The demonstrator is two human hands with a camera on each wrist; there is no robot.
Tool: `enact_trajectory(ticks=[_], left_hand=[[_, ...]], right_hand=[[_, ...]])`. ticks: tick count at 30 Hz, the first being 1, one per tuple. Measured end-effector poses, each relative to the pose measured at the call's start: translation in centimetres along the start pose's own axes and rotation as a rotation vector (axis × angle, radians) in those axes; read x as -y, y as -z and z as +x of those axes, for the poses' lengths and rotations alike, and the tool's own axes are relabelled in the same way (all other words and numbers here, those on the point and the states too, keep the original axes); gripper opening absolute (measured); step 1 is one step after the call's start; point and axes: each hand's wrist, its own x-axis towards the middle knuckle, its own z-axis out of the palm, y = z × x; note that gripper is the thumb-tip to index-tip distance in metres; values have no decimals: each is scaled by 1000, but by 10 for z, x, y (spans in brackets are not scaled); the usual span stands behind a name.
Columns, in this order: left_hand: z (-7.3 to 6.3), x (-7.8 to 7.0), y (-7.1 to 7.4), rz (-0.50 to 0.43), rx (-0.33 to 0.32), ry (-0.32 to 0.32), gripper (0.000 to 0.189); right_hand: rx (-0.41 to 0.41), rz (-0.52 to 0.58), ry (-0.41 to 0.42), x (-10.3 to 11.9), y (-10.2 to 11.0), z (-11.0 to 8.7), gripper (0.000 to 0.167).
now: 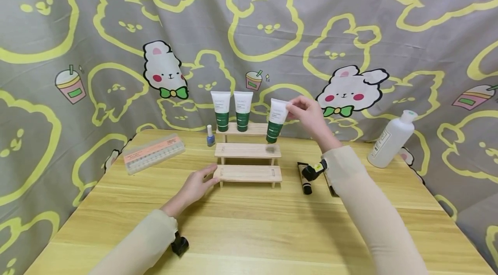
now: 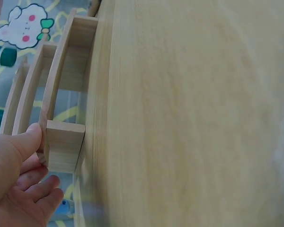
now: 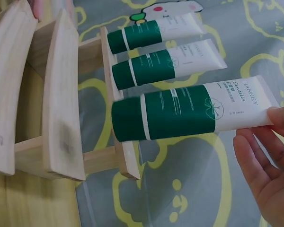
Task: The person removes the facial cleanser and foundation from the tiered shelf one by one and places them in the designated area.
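By the flat white end of a green-and-white squeeze tube (image 3: 180, 113), my right hand (image 1: 307, 113) pinches it between thumb and fingers. The tube hangs cap down, slightly tilted, near the right end of the three-tier wooden stand (image 1: 249, 173). Two matching tubes, one at the left (image 1: 221, 110) and one in the middle (image 1: 243, 110), stand upright on the top tier. My left hand (image 1: 197, 186) grips the left end of the lowest tier, its thumb on the board and its fingers around the edge, as the left wrist view shows.
Left of the stand is a small blue nail polish bottle (image 1: 210, 137), with a clear flat box (image 1: 154, 154) beyond it. Dark tubes, including one black tube (image 1: 305, 180), lie under my right forearm. A large white bottle (image 1: 391, 140) stands at the right, before a patterned curtain (image 1: 202, 15).
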Motion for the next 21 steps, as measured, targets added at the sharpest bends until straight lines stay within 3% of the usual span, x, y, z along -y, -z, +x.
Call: enact_trajectory(ticks=[10, 21], left_hand=[[0, 0, -1, -13, 1, 9, 52], [0, 0, -1, -7, -6, 9, 52]], right_hand=[[99, 3, -40, -11, 25, -40, 21], [261, -1, -165, -40, 46, -87, 19]])
